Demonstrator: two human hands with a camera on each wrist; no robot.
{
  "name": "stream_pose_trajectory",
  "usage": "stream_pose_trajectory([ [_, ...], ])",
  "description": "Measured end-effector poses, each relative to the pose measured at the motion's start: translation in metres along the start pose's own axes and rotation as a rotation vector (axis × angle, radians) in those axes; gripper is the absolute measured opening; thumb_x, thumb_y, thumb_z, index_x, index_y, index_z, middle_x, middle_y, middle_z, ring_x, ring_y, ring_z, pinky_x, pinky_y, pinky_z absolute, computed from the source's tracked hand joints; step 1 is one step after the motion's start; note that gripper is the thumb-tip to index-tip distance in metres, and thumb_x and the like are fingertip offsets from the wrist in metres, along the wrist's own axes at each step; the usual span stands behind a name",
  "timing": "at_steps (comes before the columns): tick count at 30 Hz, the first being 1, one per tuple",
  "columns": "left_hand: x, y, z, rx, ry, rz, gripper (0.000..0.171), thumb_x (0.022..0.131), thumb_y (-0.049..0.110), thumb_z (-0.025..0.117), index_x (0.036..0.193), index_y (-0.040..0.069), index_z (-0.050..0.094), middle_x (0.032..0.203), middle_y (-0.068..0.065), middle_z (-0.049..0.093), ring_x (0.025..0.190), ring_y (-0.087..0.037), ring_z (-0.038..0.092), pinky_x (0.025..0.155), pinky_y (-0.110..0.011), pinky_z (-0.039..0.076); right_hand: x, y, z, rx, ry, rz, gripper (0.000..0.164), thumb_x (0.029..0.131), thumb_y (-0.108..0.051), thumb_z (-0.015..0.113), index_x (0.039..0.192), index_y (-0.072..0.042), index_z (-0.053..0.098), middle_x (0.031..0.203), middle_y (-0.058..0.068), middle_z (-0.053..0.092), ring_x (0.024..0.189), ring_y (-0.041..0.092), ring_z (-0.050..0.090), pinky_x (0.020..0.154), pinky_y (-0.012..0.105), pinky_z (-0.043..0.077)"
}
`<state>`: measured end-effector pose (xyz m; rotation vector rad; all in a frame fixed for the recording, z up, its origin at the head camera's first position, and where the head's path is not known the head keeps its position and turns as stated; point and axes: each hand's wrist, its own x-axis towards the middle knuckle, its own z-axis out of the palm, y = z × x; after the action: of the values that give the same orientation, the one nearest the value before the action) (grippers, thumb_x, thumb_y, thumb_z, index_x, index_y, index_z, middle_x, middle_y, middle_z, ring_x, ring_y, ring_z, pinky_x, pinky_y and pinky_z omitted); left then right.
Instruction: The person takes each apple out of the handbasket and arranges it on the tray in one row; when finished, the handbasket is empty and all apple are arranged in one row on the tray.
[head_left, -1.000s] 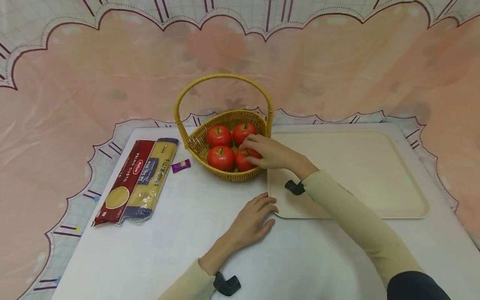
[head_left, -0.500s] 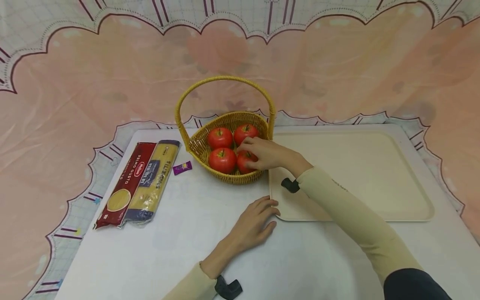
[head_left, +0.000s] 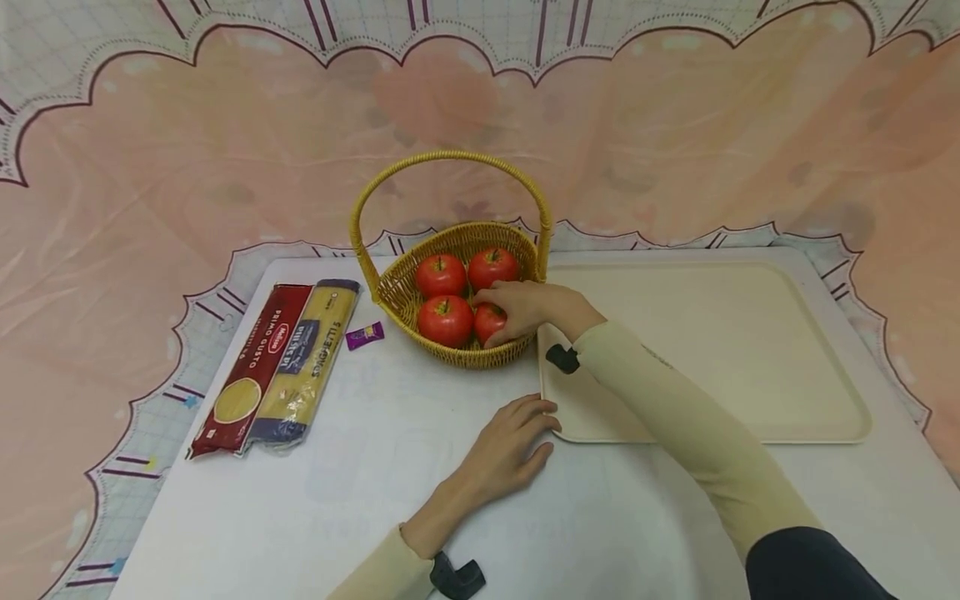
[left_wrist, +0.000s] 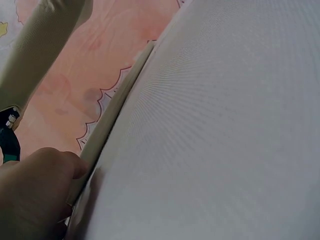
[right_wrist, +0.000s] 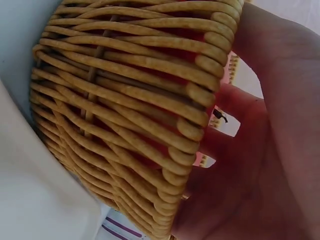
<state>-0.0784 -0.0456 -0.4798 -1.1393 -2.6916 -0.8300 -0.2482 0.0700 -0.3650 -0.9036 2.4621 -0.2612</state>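
Grips an apple (head_left: 490,319) with the right hand (head_left: 525,307), bending fingers over its far side and setting thumb along its near side, spread only to the fruit's width. Reaches over the rim of a basket (head_left: 480,358), where that apple sits among three more: one apple (head_left: 446,321) just left of the fingertips, another apple (head_left: 492,267) directly beyond, a last apple (head_left: 441,276) beyond and to the left. Has the woven wall close beside the palm in the right wrist view, and the tall handle (head_left: 450,156) arching beyond the fingers.

Rests the left hand (head_left: 504,446) on the table (head_left: 337,517), nearer the body, with fingers loosely straight, gripping nothing, tips touching the near left corner of a tray (head_left: 712,350). Extends that tray rightward from both hands.

Further left of the right fingers, past the basket: a purple sweet (head_left: 364,336), then a yellow spaghetti pack (head_left: 303,375) beside a red pasta pack (head_left: 251,371). Beyond everything, a peach patterned cloth (head_left: 262,150).
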Motion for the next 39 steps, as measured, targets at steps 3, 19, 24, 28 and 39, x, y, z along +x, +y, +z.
stream_pose_trajectory([
  [3, 0.000, 0.000, 0.001, 0.006, 0.010, 0.002, 0.022, 0.089, 0.020, 0.061, 0.110, 0.022, 0.060, 0.132, 0.002, 0.053, 0.134, -0.020, 0.041, 0.113, -0.035, 0.031, 0.001, 0.001, 0.001, 0.001, 0.000, -0.010, 0.070, 0.082, -0.048, 0.067, 0.142, -0.024, 0.039, 0.143, 0.009, 0.042, 0.132, 0.030, 0.041, 0.111, 0.052, 0.032],
  [19, 0.000, 0.000, 0.001, 0.003, 0.041, 0.023, 0.021, 0.088, 0.019, 0.062, 0.109, 0.021, 0.061, 0.130, 0.002, 0.055, 0.132, -0.021, 0.043, 0.111, -0.037, 0.034, -0.004, 0.000, -0.001, 0.015, 0.079, -0.064, 0.058, 0.080, -0.040, 0.063, 0.134, -0.027, 0.044, 0.143, 0.005, 0.043, 0.135, 0.022, 0.036, 0.110, 0.052, 0.031],
  [24, 0.000, -0.001, 0.001, -0.005, 0.036, 0.019, 0.022, 0.088, 0.018, 0.062, 0.109, 0.021, 0.061, 0.130, 0.002, 0.054, 0.132, -0.021, 0.043, 0.112, -0.037, 0.033, -0.009, -0.002, -0.004, 0.041, 0.123, -0.065, 0.059, 0.080, -0.041, 0.062, 0.134, -0.026, 0.044, 0.150, 0.006, 0.035, 0.138, 0.026, 0.033, 0.109, 0.052, 0.033],
  [28, 0.001, 0.000, 0.000, -0.009, 0.043, 0.019, 0.021, 0.088, 0.018, 0.062, 0.109, 0.021, 0.061, 0.130, 0.002, 0.054, 0.132, -0.021, 0.043, 0.111, -0.037, 0.035, -0.016, -0.001, -0.008, 0.064, 0.167, -0.087, 0.059, 0.080, -0.041, 0.062, 0.135, -0.025, 0.045, 0.151, 0.007, 0.033, 0.125, 0.028, 0.047, 0.102, 0.047, 0.043],
  [39, 0.000, 0.001, 0.001, 0.002, 0.045, 0.018, 0.021, 0.088, 0.019, 0.062, 0.108, 0.022, 0.061, 0.130, 0.002, 0.055, 0.132, -0.021, 0.043, 0.111, -0.038, 0.035, -0.031, 0.004, -0.012, 0.147, 0.257, -0.144, 0.060, 0.081, -0.040, 0.065, 0.135, -0.024, 0.045, 0.144, 0.006, 0.039, 0.124, 0.027, 0.048, 0.098, 0.046, 0.047],
])
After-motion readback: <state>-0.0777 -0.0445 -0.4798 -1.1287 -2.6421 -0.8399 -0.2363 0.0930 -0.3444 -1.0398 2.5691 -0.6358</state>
